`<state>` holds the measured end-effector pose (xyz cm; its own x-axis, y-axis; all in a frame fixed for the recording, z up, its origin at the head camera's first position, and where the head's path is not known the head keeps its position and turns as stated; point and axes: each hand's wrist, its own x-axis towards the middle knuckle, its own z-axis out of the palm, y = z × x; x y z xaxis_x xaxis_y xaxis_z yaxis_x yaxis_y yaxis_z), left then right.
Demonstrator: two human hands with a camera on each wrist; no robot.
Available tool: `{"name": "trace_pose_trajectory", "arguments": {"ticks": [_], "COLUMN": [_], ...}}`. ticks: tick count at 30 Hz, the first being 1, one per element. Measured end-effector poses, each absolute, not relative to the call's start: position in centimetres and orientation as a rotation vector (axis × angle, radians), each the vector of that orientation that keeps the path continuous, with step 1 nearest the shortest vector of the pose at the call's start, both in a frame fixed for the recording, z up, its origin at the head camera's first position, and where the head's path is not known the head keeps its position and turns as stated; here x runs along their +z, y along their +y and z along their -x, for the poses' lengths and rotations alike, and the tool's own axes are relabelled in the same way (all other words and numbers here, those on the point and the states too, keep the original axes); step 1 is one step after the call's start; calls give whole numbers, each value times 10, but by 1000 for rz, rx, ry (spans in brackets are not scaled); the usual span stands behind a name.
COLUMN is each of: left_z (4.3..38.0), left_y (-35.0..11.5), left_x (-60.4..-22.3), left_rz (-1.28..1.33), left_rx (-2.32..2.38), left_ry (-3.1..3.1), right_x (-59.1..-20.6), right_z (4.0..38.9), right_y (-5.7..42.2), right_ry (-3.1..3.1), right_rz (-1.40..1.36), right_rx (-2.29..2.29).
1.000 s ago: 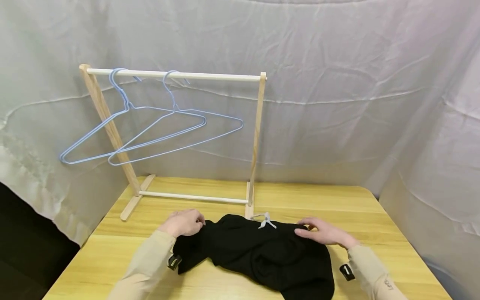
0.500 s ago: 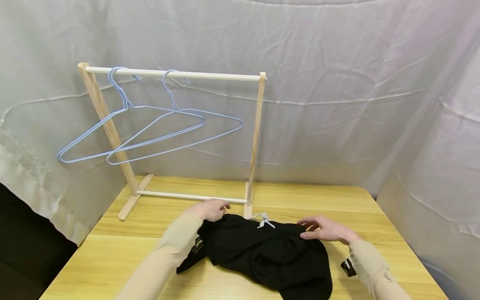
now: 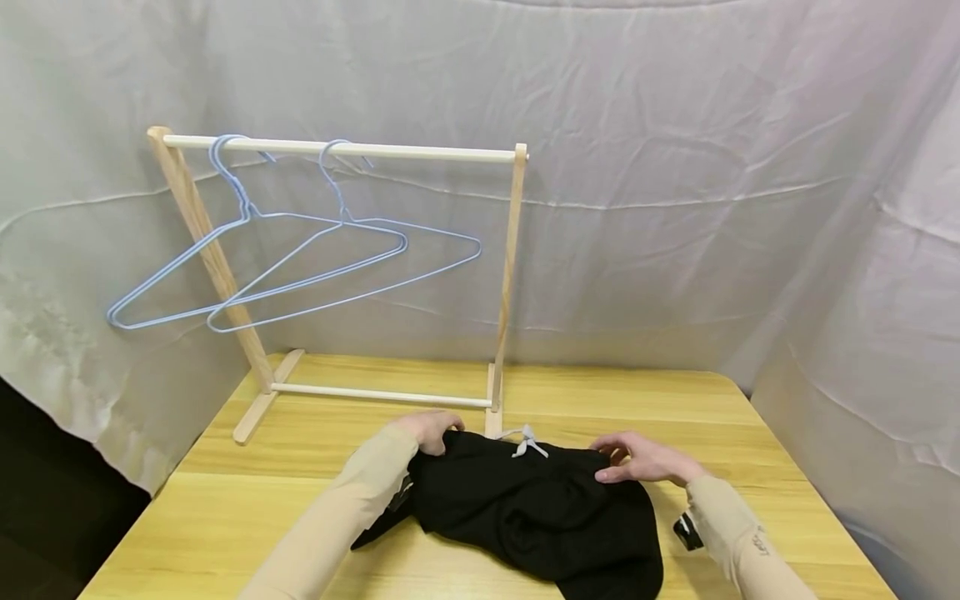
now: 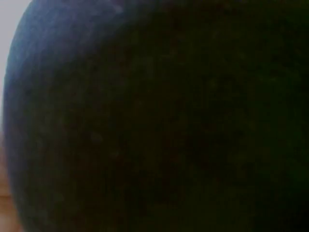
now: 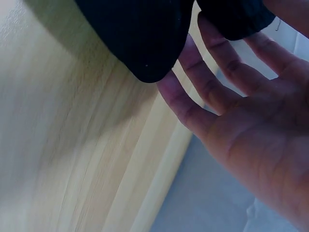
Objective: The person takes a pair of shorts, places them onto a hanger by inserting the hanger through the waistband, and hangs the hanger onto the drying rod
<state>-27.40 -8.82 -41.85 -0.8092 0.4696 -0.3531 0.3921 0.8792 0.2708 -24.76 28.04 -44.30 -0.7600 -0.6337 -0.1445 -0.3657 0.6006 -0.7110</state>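
A pair of black pants (image 3: 517, 500) with a light grey drawstring (image 3: 529, 442) tied in a bow lies bunched on the table. My left hand (image 3: 426, 431) grips the left end of the waistband, thumb toward me and fingers over its far side. At the waistband's right end, my right hand (image 3: 648, 460) holds the cloth between thumb and fingers. The right wrist view shows those fingers (image 5: 212, 82) reaching round behind the dark cloth (image 5: 145, 34). Black fabric (image 4: 154, 121) fills almost the whole left wrist view and hides the left fingers there.
Behind the pants stands a small wooden rack (image 3: 512, 275) with a white top rail (image 3: 420, 152). Several light blue wire hangers (image 3: 337, 292) hang from it toward the left. The wooden table (image 3: 622, 400) ends against grey cloth curtains (image 3: 675, 208).
My left hand has moved right along the top of the pants, from their outer left part to the waistband's end, and lowered onto it. The right hand stays almost in place.
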Motion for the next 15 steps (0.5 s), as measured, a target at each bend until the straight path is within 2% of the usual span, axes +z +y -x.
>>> {"name": "trace_pose_trajectory", "arguments": {"ticks": [8,15], "left_z": [270,269], "left_y": [-99,-112], "left_x": [-420,-403], "left_rz": [-681,-832], "left_rx": [301,536], "left_ry": [2854,2885], "right_x": [-436,-402], "right_z": [250,257], "right_y": [280,276], "right_ry": [2579,2627], "right_rz": [975,933], "right_rx": [-1000,-1133]}}
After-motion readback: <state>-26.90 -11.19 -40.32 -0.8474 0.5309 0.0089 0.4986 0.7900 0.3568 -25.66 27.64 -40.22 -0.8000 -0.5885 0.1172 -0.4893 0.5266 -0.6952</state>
